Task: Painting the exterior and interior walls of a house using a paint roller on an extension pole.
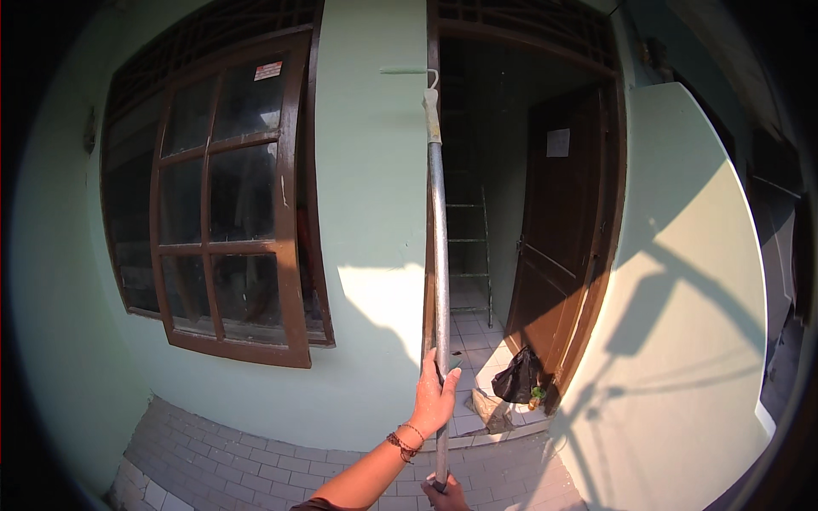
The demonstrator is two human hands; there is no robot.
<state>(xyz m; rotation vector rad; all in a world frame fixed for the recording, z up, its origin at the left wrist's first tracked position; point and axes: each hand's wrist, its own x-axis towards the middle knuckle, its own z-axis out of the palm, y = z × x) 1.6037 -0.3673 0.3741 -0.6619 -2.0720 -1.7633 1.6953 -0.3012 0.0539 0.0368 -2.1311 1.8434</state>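
A brown wooden window frame [230, 204] is standing open against the pale green wall [371, 170]. A dark brown door [562, 230] is hanging ajar, a ladder [469, 247] is leaning inside, and a black plastic bag [517, 377] is sitting at the threshold.

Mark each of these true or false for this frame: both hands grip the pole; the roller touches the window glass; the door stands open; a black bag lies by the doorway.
1. Both hands grip the metal pole: true; the left hand is higher, the right hand at its lower end.
2. The paint roller touches the window glass: false; it lies on the green wall beside the doorway.
3. The brown door stands open: true.
4. A black bag lies by the doorway: true.
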